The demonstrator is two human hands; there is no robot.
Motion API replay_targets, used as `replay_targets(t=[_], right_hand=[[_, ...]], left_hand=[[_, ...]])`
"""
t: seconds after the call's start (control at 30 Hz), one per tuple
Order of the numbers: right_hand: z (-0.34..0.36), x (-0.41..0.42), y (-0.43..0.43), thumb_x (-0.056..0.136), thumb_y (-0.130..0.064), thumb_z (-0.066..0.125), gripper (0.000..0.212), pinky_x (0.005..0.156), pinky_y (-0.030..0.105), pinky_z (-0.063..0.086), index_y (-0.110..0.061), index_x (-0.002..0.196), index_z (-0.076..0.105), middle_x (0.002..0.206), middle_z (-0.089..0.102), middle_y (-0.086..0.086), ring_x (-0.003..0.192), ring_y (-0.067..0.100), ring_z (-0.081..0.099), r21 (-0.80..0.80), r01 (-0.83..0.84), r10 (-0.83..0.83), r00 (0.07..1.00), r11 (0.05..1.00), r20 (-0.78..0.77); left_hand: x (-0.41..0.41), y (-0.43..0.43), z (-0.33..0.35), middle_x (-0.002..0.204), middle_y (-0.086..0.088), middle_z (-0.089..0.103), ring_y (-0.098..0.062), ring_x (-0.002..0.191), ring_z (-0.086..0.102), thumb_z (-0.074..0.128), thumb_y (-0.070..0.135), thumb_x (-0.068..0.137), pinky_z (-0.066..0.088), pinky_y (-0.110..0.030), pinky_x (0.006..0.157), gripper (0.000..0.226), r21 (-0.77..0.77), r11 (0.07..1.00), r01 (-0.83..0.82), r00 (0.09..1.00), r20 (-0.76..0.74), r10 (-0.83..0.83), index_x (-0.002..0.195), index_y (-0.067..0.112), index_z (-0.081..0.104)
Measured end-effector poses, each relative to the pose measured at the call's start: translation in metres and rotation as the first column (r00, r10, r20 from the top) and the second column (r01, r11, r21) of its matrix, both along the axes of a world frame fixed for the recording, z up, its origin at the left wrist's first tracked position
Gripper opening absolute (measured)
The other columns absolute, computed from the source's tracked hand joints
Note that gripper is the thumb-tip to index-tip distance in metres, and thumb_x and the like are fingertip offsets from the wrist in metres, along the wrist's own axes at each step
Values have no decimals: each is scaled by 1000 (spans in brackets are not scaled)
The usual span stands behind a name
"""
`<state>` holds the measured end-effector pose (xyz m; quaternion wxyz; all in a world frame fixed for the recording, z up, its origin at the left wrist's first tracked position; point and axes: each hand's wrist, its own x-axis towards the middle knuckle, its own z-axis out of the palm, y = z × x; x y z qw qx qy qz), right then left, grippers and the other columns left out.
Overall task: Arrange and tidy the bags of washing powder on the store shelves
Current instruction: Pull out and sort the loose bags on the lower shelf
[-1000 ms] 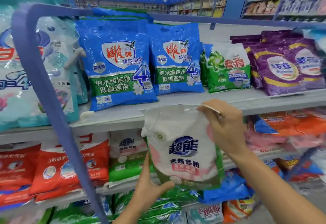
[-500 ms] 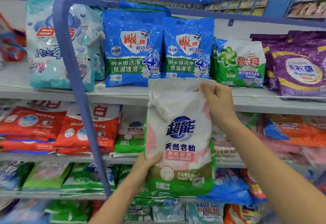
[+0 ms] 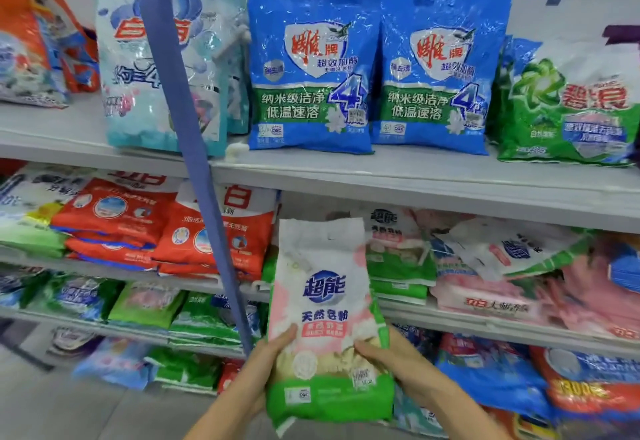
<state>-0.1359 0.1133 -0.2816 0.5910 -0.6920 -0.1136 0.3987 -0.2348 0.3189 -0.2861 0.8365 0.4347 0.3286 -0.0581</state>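
Observation:
I hold a white, pink and green bag of washing powder [image 3: 325, 304] upright in front of the second shelf. My left hand [image 3: 270, 360] grips its lower left edge, thumb on the front. My right hand [image 3: 388, 356] grips its lower right edge, thumb across the front. Behind the bag, on the second shelf [image 3: 485, 321], lie more bags of the same brand [image 3: 398, 249], stacked flat and a little untidy.
Two blue bags [image 3: 311, 68] stand on the top shelf [image 3: 415, 183], with a pale teal bag [image 3: 152, 58] to their left and a green one [image 3: 568, 103] to their right. Red bags [image 3: 221, 231] lie left of the blue upright post [image 3: 194, 148]. Lower shelves hold more bags.
My right hand has left the bag's top corner and now holds its lower right edge. The bag has come lower, down from the top shelf's level to the second shelf.

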Motion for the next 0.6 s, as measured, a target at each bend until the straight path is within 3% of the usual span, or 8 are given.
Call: replay_targets(t=[0.1, 0.17, 0.23, 0.3, 0.37, 0.43, 0.53, 0.6], right_hand=[[6, 24, 27, 59, -44, 77, 88, 96, 25, 44, -42, 133, 29, 118, 61, -13, 108, 8, 59, 20, 128, -128, 992, 992, 12], [12, 47, 47, 60, -48, 75, 100, 103, 29, 36, -38, 144, 21, 128, 47, -14, 121, 14, 49, 25, 198, -198, 980, 980, 27], [19, 76, 69, 69, -44, 73, 88, 106, 33, 33, -26, 143, 30, 130, 42, -13, 125, 19, 45, 14, 264, -264, 964, 964, 39], [24, 101, 89, 81, -38, 68, 72, 105, 31, 35, -29, 143, 31, 132, 47, -7, 119, 16, 48, 21, 293, -294, 949, 956, 119], [21, 119, 104, 92, -35, 57, 72, 107, 26, 28, -32, 150, 13, 143, 35, -5, 128, 13, 36, -79, 256, -221, 925, 963, 308], [8, 123, 113, 96, -34, 51, 70, 113, 31, 24, -23, 151, 9, 154, 23, 3, 139, 22, 26, -301, 221, -24, 839, 928, 543], [-12, 105, 120, 99, -37, 40, 58, 112, 38, 24, -19, 150, 19, 155, 20, 17, 139, 33, 27, -560, 338, 319, 556, 757, 767], [-14, 96, 124, 96, -33, 48, 54, 106, 47, 38, -13, 145, 36, 148, 32, 25, 130, 40, 42, -558, 407, 351, 480, 723, 804]], left_hand=[[30, 29, 10, 112, -17, 69, -34, 100, 67, 71, 26, 73, 51, -47, 92, 61, 136, 991, -13, 999, 31, 9, 129, 10, 54], [59, 47, 22, 111, -15, 69, -31, 97, 67, 70, 25, 78, 53, -41, 85, 56, 210, 978, -10, 999, 48, 0, 130, 12, 53], [90, 65, 34, 111, -13, 68, -28, 94, 67, 68, 18, 83, 54, -38, 82, 54, 275, 961, -26, 995, 104, -3, 133, 16, 49], [116, 80, 45, 108, -9, 65, -22, 95, 64, 66, 9, 85, 53, -28, 82, 61, 475, 878, -53, 983, 180, -38, 140, 15, 41], [131, 91, 47, 104, -5, 62, -20, 99, 60, 67, 6, 84, 46, -15, 79, 63, 805, 590, -67, 979, 167, -117, 141, 12, 39], [135, 94, 37, 129, -11, 53, -30, 124, 47, 67, 19, 86, 39, -24, 96, 69, 980, 197, 26, 974, 20, -226, 146, 14, 33], [125, 88, 12, 156, -14, 20, -32, 142, 23, 56, 43, 91, 25, -35, 114, 70, 949, -264, 173, 899, -261, -351, 149, 15, 27], [118, 85, 3, 153, -23, 25, -39, 139, 29, 61, 42, 88, 30, -42, 113, 71, 883, -436, 172, 881, -336, -334, 146, 11, 34]])
